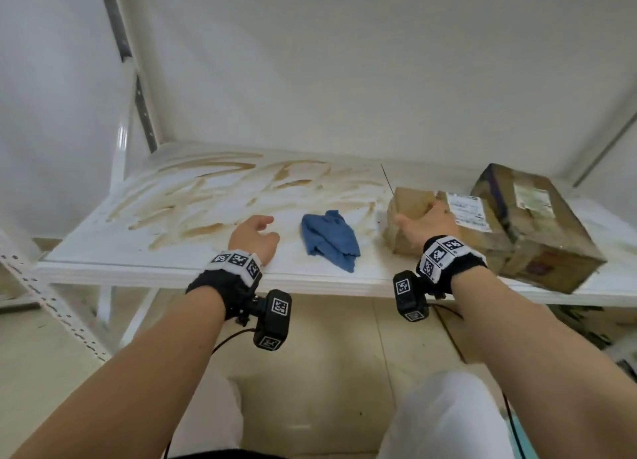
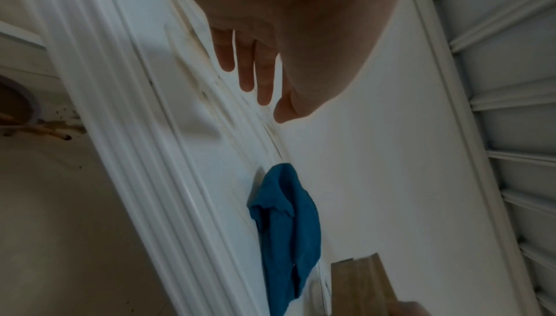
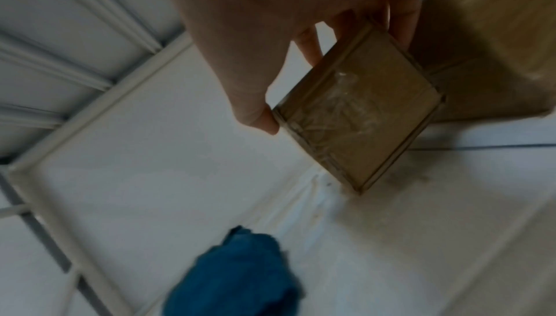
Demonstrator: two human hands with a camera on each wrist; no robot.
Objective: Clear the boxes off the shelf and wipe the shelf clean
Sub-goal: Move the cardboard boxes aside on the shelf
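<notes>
Shelf: a white metal shelf board point(image 1: 103, 238), streaked with brown smears point(image 1: 206, 183) across its left and middle, the marks running from near edge to far edge.
Left hand: the person's left hand point(image 1: 255, 234) sits over the shelf's near edge, left of centre, fingers loose and slightly curled, grasping nothing; the left wrist view shows the fingers point(image 2: 246, 69) extended over the stained surface, whether touching it cannot be told.
Cloth: a crumpled blue cleaning cloth point(image 1: 329, 239) lies on the shelf between the two hands, near the front edge, untouched by either hand.
Right hand: the person's right hand point(image 1: 427, 222) grasps a small brown cardboard box point(image 1: 410, 203), thumb on its left side and fingers over the top; in the right wrist view the thumb point(image 3: 258, 116) presses one edge and the fingers wrap the opposite edge.
Small box: tilted, one lower corner down at the shelf, just right of the cloth.
Other boxes: a flat brown parcel with a white shipping label point(image 1: 472, 214) lies directly right of the small box, touching it; a large taped brown cardboard carton with a pale label point(image 1: 531, 227) stands at the far right, against the parcel, one corner overhanging the near edge.
Floor: pale tiled floor point(image 1: 327, 355) below.
</notes>
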